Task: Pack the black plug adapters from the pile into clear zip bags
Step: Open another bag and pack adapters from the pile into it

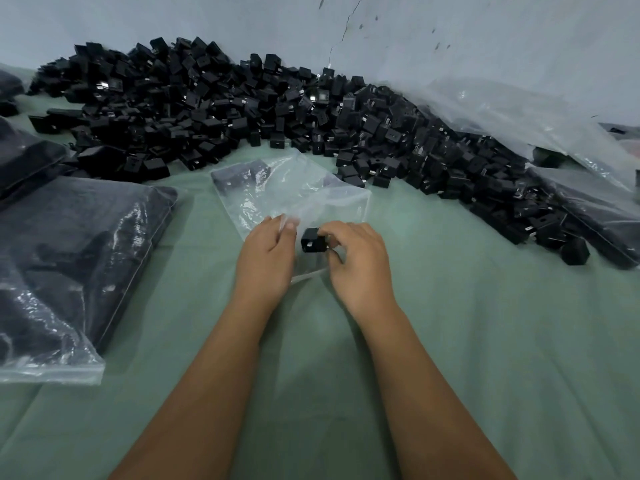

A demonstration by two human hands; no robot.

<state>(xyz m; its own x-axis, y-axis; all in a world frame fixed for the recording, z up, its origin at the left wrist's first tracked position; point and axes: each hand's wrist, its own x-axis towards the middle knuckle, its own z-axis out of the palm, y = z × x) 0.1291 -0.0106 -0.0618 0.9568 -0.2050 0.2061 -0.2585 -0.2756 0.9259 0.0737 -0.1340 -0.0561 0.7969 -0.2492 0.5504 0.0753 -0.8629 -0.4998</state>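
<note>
Both bare forearms reach up from the bottom edge of the frame and converge at the centre, over a green cloth [485, 341]. The left hand [266, 252] lies back-up, its fingers curled, pinching the near edge of 1 clear zip bag [277, 188] between thumb and fingertips. The right hand [356, 258] is also back-up, just right of the left, with its fingers bent; the thumb and first fingers pinch 1 black plug adapter [313, 240], held at the bag's mouth, between the 2 hands. Whether the right hand's lower fingers also touch the bag's edge cannot be told.

The zip bag lies flat, running from the hands toward the upper centre; at least 2 dark adapters show through its far end, their exact count unclear through the plastic.

The pile of black plug adapters [207, 109] stretches across the upper part of the frame from the upper left to the right edge, lying against a pale wall [450, 36]; they are far too many to count. 1 adapter [575, 252] sits alone at the right, just off the pile's edge.

At the left, 1 filled zip bag [69, 271] of dark contents lies flat, with parts of 2 more [24, 157] behind it at the left edge. A large crumpled clear plastic sheet [502, 109] drapes over the pile at the upper right.
</note>
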